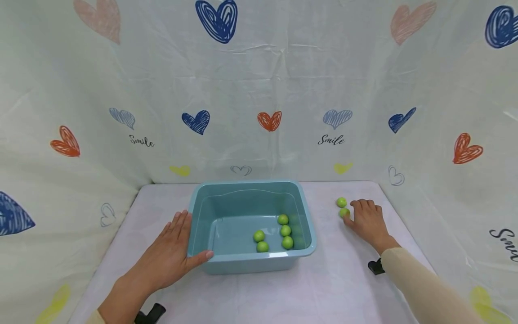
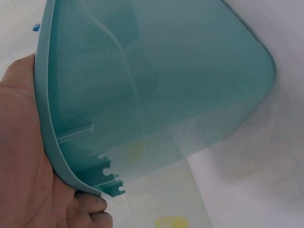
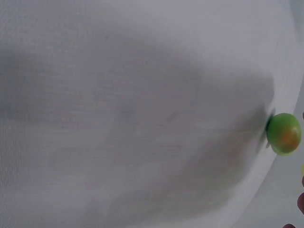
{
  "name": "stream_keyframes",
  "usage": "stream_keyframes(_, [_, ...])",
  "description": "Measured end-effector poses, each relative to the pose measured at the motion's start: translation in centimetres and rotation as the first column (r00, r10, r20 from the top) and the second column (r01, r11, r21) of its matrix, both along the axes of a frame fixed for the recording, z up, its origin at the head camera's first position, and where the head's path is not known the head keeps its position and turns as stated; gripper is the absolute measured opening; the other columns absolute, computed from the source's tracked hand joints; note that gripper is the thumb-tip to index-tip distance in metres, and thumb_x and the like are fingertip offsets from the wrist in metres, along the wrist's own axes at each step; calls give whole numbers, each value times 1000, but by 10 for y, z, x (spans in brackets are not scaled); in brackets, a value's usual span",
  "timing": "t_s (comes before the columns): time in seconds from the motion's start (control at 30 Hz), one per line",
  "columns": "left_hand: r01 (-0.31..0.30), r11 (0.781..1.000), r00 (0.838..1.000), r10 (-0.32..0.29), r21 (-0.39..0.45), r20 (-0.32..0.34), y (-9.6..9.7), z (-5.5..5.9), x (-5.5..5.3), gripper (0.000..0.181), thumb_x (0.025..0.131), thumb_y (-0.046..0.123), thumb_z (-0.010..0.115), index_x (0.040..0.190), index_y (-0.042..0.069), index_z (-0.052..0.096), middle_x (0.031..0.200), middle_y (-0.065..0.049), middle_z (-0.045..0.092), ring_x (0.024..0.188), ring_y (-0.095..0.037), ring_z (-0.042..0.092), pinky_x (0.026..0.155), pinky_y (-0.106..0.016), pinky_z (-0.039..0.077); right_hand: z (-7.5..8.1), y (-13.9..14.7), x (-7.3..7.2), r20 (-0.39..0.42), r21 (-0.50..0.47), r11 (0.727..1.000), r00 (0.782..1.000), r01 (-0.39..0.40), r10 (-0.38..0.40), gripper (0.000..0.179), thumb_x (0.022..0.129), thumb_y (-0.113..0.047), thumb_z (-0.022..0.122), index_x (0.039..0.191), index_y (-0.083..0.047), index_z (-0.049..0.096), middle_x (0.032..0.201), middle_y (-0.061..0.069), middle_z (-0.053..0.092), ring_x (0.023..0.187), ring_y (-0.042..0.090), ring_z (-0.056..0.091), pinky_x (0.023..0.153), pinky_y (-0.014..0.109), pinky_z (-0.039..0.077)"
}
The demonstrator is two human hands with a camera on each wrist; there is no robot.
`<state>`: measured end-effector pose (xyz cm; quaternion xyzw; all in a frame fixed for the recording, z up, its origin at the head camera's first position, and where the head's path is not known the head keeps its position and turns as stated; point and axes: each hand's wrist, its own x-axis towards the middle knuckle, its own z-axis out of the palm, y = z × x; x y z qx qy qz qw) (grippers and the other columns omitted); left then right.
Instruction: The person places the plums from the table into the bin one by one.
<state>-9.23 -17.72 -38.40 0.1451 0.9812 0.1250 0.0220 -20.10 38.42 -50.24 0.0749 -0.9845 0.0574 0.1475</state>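
My left hand (image 1: 170,249) rests on the left end of a light blue plastic basin (image 1: 263,265), fingers straight along its side and thumb on the front rim. The left wrist view shows the palm against the basin's rim (image 2: 42,104). Several small round green fruits (image 1: 283,219) lie inside, toward the basin's right half. To the right of it, two more green fruits, a far one (image 1: 341,202) and a near one (image 1: 344,213), sit on the table. My right hand (image 1: 369,222) is beside them, fingers spread and slightly bent, thumb at the near fruit.
A white cloth covers the table (image 1: 259,297). Behind and at both sides hangs a pale sheet (image 1: 243,85) printed with hearts and words. Dark wrist-camera mounts (image 1: 376,267) show below each hand.
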Motion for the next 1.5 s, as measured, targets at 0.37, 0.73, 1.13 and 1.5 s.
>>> stream_keyframes(0.37, [-1,1000,1000,1,3,-2,0,1,0,120,94,80,54,162,-13,19,171,-32,19,158,-53,20,125,-69,25,-16,2,-6,101,27,1000,995,16,-19,54,93,-25,78,131,7,56,127,28,59,122,49,48,99,67,39])
stream_keyframes(0.73, [-2,1000,1000,2,6,-2,-1,1,2,121,94,82,52,163,-12,19,171,-32,19,158,-52,20,124,-69,25,-19,-2,-9,119,39,999,992,24,-28,49,95,-20,77,130,8,56,126,28,59,122,48,48,100,67,39])
stream_keyframes(1.13, [4,1000,1000,-4,13,6,0,0,0,121,94,81,53,163,-13,17,171,-32,18,158,-53,19,125,-69,25,-18,1,-10,-27,-49,998,999,28,-30,41,89,-29,71,108,6,60,98,23,61,100,44,48,86,58,39])
stream_keyframes(1.5, [9,1000,1000,-9,13,-5,0,1,0,121,94,81,53,162,-13,19,171,-33,20,157,-53,21,124,-69,26,-16,2,-10,-61,-25,1000,998,-9,7,42,87,-31,72,105,5,62,96,21,62,94,40,49,80,52,39])
